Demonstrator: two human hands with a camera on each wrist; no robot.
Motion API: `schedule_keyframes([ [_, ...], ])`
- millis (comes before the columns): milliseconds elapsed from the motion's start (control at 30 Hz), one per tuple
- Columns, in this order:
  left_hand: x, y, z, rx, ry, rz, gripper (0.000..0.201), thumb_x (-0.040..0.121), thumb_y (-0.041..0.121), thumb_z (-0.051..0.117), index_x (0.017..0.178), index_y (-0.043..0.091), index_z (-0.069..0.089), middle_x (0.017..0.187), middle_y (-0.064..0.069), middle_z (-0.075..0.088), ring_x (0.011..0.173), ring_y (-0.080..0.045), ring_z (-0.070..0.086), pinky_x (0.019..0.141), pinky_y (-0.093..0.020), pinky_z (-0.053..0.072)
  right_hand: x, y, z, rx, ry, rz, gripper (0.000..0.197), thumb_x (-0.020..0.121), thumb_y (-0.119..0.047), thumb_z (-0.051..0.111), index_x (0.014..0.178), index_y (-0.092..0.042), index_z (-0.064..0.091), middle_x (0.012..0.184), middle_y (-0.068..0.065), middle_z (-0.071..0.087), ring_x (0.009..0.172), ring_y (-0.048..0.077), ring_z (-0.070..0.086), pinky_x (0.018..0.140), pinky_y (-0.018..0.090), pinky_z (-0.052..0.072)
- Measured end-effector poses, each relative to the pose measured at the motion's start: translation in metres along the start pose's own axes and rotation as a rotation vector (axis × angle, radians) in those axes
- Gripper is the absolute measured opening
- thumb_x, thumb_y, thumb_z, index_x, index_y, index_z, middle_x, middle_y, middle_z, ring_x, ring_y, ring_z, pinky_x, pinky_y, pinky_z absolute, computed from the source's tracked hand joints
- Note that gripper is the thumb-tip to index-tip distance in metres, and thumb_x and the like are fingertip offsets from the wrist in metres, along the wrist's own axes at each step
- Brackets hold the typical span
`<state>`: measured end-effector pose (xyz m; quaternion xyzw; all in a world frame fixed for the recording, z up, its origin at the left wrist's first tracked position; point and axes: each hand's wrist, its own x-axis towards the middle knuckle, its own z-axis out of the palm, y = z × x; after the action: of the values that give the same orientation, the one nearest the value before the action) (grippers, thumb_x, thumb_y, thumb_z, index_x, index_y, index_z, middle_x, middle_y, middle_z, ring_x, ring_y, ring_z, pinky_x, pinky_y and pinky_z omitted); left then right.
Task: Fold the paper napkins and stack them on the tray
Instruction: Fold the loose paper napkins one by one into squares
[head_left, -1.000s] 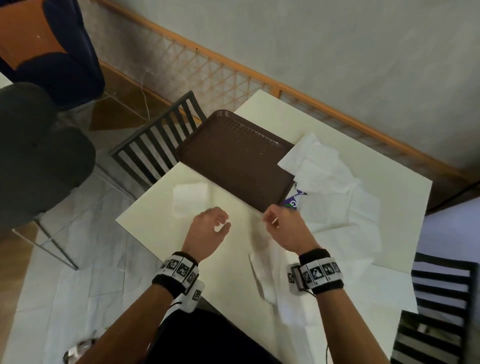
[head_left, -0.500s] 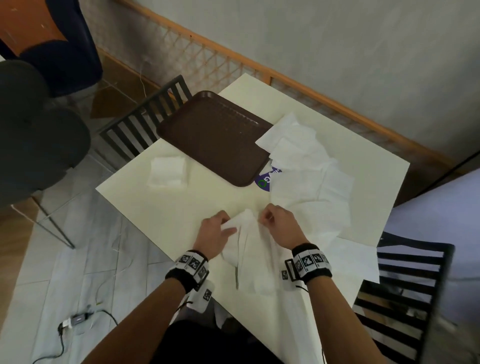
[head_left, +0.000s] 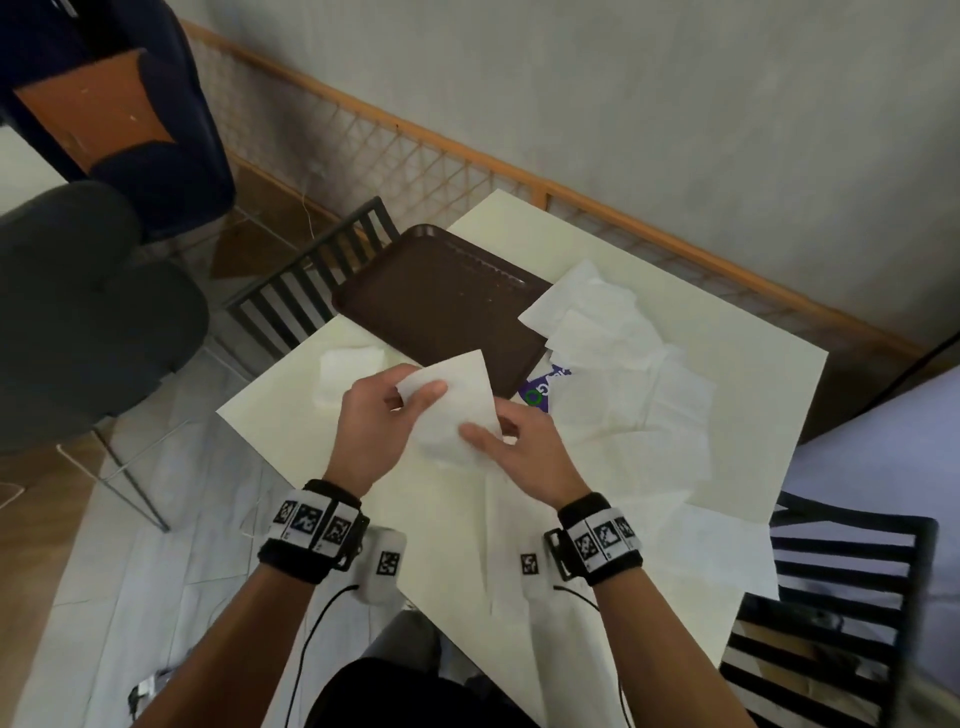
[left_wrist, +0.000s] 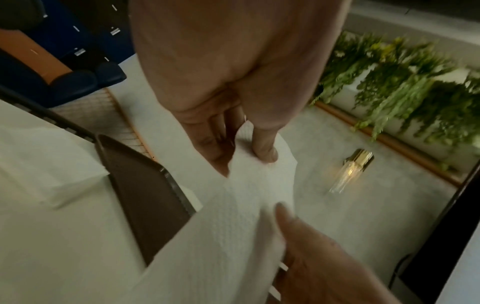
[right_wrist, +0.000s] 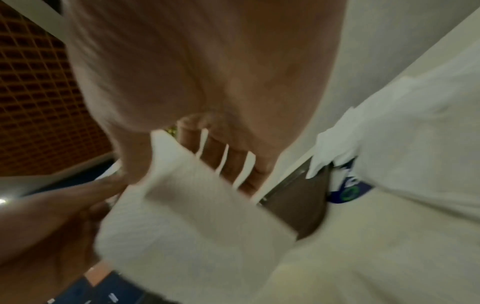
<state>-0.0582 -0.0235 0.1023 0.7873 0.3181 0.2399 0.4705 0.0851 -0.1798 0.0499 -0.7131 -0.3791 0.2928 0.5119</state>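
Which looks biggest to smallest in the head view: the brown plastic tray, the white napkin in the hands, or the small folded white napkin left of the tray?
1. Brown plastic tray
2. White paper napkin held in the hands, though it is raised nearer the camera
3. Small folded white napkin, partly hidden

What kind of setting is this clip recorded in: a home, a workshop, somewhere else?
Probably a café or canteen dining area. A brown serving tray sits on a small square table strewn with paper napkins, slatted dining chairs stand around it, and the left wrist view shows a wall lamp and hanging greenery.
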Motion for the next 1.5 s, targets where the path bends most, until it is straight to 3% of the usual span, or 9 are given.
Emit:
schedule_keyframes([
  [167, 0.011, 0.027, -0.016, -0.288, -0.127, -0.101, 0.033, 0.091, 0.026, 0.085, 0.123, 0.021, 0.076, 0.111, 0.01, 0.083, 0.104, -0.01, 0.079, 0.091, -0.03, 0.064, 0.022, -0.035, 0.005, 0.232, 0.227, -0.085, 0.022, 0.105, -0.019, 0.075, 0.126, -0.014, 0.081, 0.115, -0.005, 0.084, 0.104, 0.019, 0.079, 0.087, 0.034, 0.064],
  [333, 0.029, 0.027, -0.035, -0.232, -0.06, 0.013, 0.016, 0.096, 0.022, 0.082, 0.111, 0.017, 0.081, 0.104, 0.007, 0.083, 0.098, -0.013, 0.079, 0.09, -0.04, 0.066, 0.042, -0.055, 0.004, 0.289, 0.263, -0.05, 0.02, 0.099, -0.027, 0.082, 0.098, -0.007, 0.084, 0.089, 0.012, 0.082, 0.083, 0.013, 0.071, 0.071, 0.049, 0.063],
  [400, 0.037, 0.027, -0.046, -0.282, -0.053, 0.077, 0.01, 0.099, 0.015, 0.078, 0.109, 0.014, 0.08, 0.103, 0.002, 0.083, 0.099, -0.018, 0.079, 0.092, -0.046, 0.065, 0.046, -0.065, 0.004, 0.351, 0.277, -0.095, 0.016, 0.098, -0.01, 0.081, 0.083, -0.013, 0.085, 0.08, 0.002, 0.081, 0.077, 0.009, 0.07, 0.07, 0.04, 0.061],
  [533, 0.046, 0.02, -0.066, -0.41, -0.118, 0.171, 0.021, 0.1, -0.01, 0.065, 0.112, 0.002, 0.077, 0.107, -0.016, 0.08, 0.104, -0.039, 0.076, 0.09, -0.058, 0.061, 0.054, -0.08, 0.008, 0.413, 0.263, -0.227, 0.033, 0.096, 0.018, 0.065, 0.104, -0.006, 0.085, 0.1, 0.0, 0.086, 0.091, 0.011, 0.079, 0.081, 0.021, 0.057],
  [733, 0.059, 0.007, -0.085, -0.486, -0.127, 0.171, 0.024, 0.107, -0.008, 0.055, 0.1, 0.005, 0.074, 0.096, -0.012, 0.073, 0.084, -0.032, 0.068, 0.067, -0.037, 0.05, 0.073, -0.084, 0.023, 0.431, 0.26, -0.301, 0.032, 0.09, 0.022, 0.066, 0.1, -0.001, 0.085, 0.11, 0.009, 0.084, 0.104, 0.027, 0.079, 0.091, 0.032, 0.06],
  [833, 0.065, 0.002, -0.095, -0.448, -0.138, 0.192, 0.028, 0.107, -0.009, 0.054, 0.097, 0.006, 0.075, 0.095, -0.015, 0.073, 0.084, -0.04, 0.066, 0.07, -0.039, 0.05, 0.081, -0.081, 0.029, 0.452, 0.244, -0.307, 0.025, 0.092, 0.012, 0.07, 0.093, -0.005, 0.088, 0.117, 0.016, 0.082, 0.111, 0.041, 0.076, 0.099, 0.048, 0.059],
  [1067, 0.077, -0.01, -0.119, -0.363, -0.165, 0.215, 0.028, 0.104, -0.01, 0.057, 0.094, 0.006, 0.078, 0.102, -0.015, 0.076, 0.1, -0.039, 0.072, 0.086, -0.065, 0.057, 0.087, -0.088, 0.035, 0.405, 0.112, -0.367, 0.019, 0.094, 0.016, 0.069, 0.091, 0.005, 0.084, 0.124, 0.023, 0.077, 0.117, 0.045, 0.072, 0.099, 0.049, 0.059],
  [1300, 0.078, -0.025, -0.126, -0.237, -0.14, 0.208, 0.04, 0.1, -0.005, 0.05, 0.092, 0.019, 0.081, 0.102, 0.001, 0.076, 0.102, -0.023, 0.068, 0.092, -0.054, 0.055, 0.099, -0.089, 0.047, 0.319, 0.122, -0.331, 0.038, 0.088, 0.027, 0.056, 0.081, -0.002, 0.078, 0.119, 0.017, 0.08, 0.115, 0.038, 0.072, 0.095, 0.043, 0.056],
  [1500, 0.071, -0.036, -0.119, -0.061, -0.109, 0.389, 0.023, 0.096, 0.007, 0.058, 0.092, 0.015, 0.08, 0.096, 0.011, 0.077, 0.095, -0.014, 0.074, 0.083, -0.022, 0.057, 0.105, -0.092, 0.087, 0.003, 0.25, -0.277, 0.015, 0.108, -0.018, 0.051, 0.103, -0.014, 0.065, 0.108, -0.001, 0.076, 0.104, 0.021, 0.071, 0.092, 0.04, 0.056],
])
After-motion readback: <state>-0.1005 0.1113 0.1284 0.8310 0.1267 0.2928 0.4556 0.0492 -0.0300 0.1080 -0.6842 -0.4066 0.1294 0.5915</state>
